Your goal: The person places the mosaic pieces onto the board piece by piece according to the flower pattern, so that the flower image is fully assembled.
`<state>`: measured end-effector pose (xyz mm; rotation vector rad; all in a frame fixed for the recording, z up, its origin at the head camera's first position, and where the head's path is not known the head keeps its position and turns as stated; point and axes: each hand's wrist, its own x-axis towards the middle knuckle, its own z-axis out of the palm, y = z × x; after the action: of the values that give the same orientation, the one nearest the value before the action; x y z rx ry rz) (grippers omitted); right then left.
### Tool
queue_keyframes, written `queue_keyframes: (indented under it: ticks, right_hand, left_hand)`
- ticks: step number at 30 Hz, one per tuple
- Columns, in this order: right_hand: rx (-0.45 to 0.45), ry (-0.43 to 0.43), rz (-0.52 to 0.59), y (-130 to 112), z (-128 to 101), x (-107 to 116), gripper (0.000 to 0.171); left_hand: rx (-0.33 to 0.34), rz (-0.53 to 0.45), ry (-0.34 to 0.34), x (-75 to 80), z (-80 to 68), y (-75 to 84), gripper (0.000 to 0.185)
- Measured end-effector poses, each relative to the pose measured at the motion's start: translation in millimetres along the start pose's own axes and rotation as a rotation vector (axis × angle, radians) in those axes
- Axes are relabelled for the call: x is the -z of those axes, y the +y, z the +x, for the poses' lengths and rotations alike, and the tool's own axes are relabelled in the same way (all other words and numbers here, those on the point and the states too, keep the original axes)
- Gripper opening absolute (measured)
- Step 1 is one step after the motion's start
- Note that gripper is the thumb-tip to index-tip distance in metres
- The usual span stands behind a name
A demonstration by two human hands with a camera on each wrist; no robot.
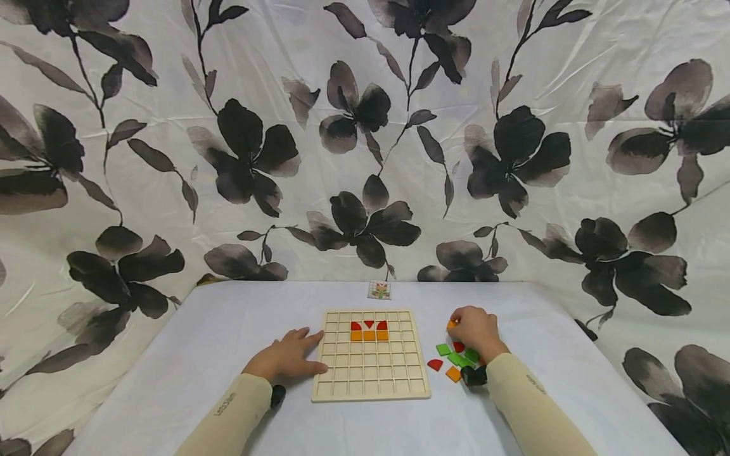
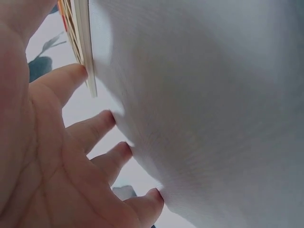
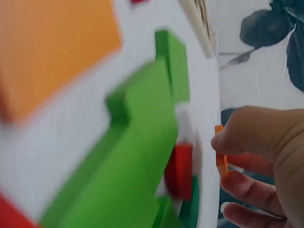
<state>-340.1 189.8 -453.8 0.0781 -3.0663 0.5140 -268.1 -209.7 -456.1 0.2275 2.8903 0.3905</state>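
Note:
My left hand [image 1: 288, 358] rests with spread fingers at the left edge of a pale gridded board [image 1: 371, 387], thumb and index fingertip on its rim. In the board's upper rows sit three orange squares [image 1: 369, 335], with a red triangle [image 1: 369, 323] and two red quarter-round pieces [image 1: 383, 326] above them. To the right of the board, my right hand [image 1: 478, 330] pinches an orange tile [image 3: 220, 154] between thumb and fingers. Below that hand lie green tiles [image 1: 443, 349], a red quarter-round piece [image 1: 435, 365] and another orange tile [image 1: 453, 374].
A small card with a coloured pattern [image 1: 379, 290] lies behind the board, near the back edge of the white-covered table [image 1: 228, 323]. A floral curtain [image 1: 365, 158] hangs beyond the table. Another red piece [image 1: 459, 347] lies among the green tiles.

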Motion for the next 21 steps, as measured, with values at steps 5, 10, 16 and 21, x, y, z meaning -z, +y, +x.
queue_keyframes:
  ticks: [5, 10, 16, 21]
  right_hand:
    - [0.059, 0.002, 0.003, -15, 0, -2, 0.027]
    - [0.113, 0.006, 0.018, -32, -2, -4, 0.027]
    - [0.202, 0.009, 0.057, -56, -9, -7, 0.026]
    - [0.272, -0.004, 0.067, -73, -13, -12, 0.025]
  left_hand:
    - [0.008, 0.01, -0.001, -3.0, 3.2, -1.2, 0.087]
    - [0.008, 0.013, 0.004, -3.7, 5.0, -0.2, 0.088]
    - [-0.002, 0.023, 0.027, -5.3, 6.5, -0.9, 0.087]
    - [0.002, 0.023, 0.019, -6.0, 7.8, -1.9, 0.088]
